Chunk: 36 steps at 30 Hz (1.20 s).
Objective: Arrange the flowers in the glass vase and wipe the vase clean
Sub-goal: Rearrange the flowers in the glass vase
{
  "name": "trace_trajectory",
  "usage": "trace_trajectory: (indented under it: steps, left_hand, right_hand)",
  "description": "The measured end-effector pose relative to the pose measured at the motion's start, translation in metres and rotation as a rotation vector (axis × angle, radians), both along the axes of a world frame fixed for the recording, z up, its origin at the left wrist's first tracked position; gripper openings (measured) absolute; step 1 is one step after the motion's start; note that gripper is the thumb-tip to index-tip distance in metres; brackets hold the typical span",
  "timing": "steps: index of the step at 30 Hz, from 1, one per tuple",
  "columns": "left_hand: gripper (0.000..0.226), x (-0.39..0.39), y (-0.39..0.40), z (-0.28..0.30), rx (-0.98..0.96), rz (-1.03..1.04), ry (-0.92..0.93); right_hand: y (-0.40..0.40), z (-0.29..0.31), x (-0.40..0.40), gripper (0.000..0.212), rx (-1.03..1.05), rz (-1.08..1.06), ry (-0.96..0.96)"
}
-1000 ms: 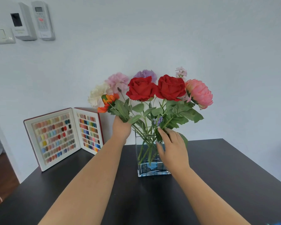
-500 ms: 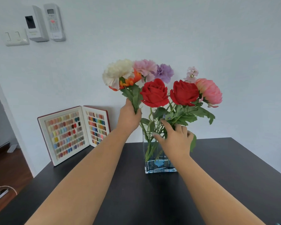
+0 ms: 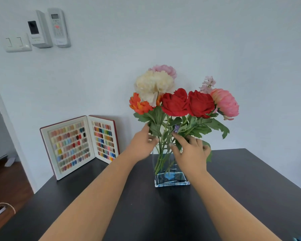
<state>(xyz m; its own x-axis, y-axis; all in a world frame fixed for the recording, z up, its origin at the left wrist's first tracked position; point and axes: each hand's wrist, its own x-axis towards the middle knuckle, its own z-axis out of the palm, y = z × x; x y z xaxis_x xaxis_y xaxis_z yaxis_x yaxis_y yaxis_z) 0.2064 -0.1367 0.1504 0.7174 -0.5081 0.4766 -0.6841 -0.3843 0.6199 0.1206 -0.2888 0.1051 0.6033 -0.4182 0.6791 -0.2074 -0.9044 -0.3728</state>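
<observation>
A square glass vase (image 3: 170, 178) stands on the black table (image 3: 241, 197) and holds a bunch of flowers. Two red roses (image 3: 188, 103) sit in the middle, a cream flower (image 3: 154, 84) and an orange one (image 3: 139, 104) to the left, a pink peony (image 3: 226, 102) to the right. My left hand (image 3: 142, 145) is pinched on the stems under the cream and orange flowers, at the vase's left rim. My right hand (image 3: 189, 152) grips the stems and leaves just above the vase mouth, covering its upper right part.
An open book of coloured nail swatches (image 3: 80, 145) leans against the white wall at the table's back left. Switches and wall remotes (image 3: 47, 28) hang high on the left. A wooden floor (image 3: 7, 188) lies beyond the table's left edge.
My left hand lifted the cream, orange and pink-lilac flowers up, then lowered them back toward the vase, closer to the roses. My right hand stayed on the stems at the vase mouth.
</observation>
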Motion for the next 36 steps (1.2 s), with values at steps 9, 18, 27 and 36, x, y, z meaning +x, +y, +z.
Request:
trace_trajectory:
  steps: [9, 18, 27, 36]
  left_hand:
    - [0.036, 0.000, 0.032, 0.009, -0.356, 0.090, 0.098]
    - [0.077, 0.009, 0.046, 0.051, -0.694, 0.016, 0.192]
    - [0.076, -0.006, 0.043, 0.090, -0.570, -0.093, 0.084]
    - [0.082, -0.001, 0.040, 0.082, -0.686, -0.077, 0.218]
  right_hand:
    - [-0.033, 0.053, -0.070, 0.029, 0.096, 0.283, -0.385]
    - [-0.092, 0.228, -0.046, 0.033, 0.096, 0.281, -0.423]
    - [-0.135, 0.226, 0.015, 0.071, 0.276, 0.328, 0.561]
    - [-0.137, 0.220, 0.018, 0.035, 0.250, 0.418, 0.341]
